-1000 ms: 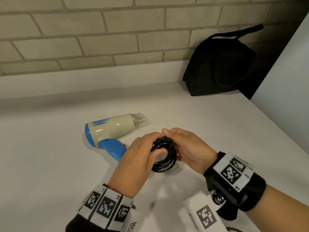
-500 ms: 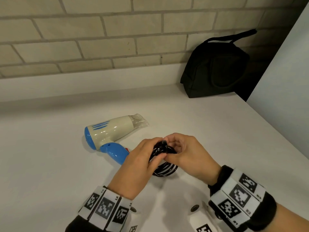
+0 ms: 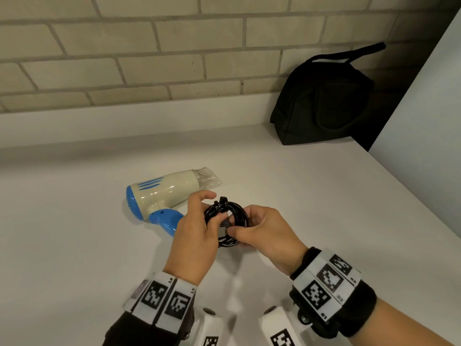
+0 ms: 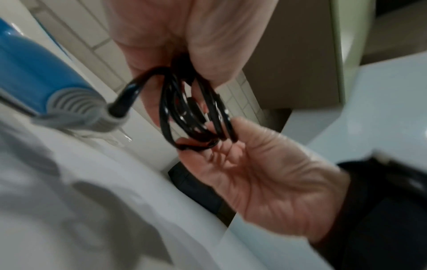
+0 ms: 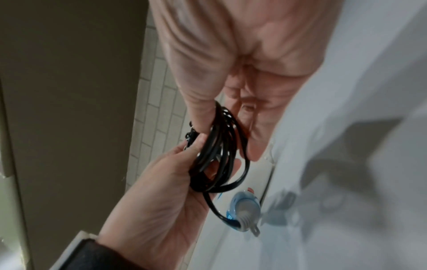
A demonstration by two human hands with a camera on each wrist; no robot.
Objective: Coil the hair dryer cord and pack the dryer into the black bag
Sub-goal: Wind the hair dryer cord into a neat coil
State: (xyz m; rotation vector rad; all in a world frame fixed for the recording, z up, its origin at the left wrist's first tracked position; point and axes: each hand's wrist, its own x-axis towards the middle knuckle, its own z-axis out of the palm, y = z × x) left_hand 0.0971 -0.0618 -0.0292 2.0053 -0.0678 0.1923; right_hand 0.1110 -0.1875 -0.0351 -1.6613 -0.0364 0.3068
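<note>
A cream and blue hair dryer (image 3: 164,194) lies on the white counter (image 3: 74,245), nozzle pointing right. Its black cord (image 3: 235,212) is wound into a small coil held just above the counter, right of the blue handle (image 3: 166,221). My left hand (image 3: 197,231) grips the coil's left side (image 4: 196,113). My right hand (image 3: 262,233) pinches the coil's near right side (image 5: 219,146). One strand runs from the coil to the grey strain relief (image 4: 92,109) at the handle's end. The black bag (image 3: 324,101) stands at the back right against the brick wall.
A brick wall (image 3: 149,58) with a white ledge runs along the back. A pale vertical panel (image 3: 424,133) closes off the right side next to the bag. Bare counter lies between the hands and the bag.
The coil has been turned so its ring faces up more, and my right thumb has shifted from the coil's top to its near side. The dryer has not moved.
</note>
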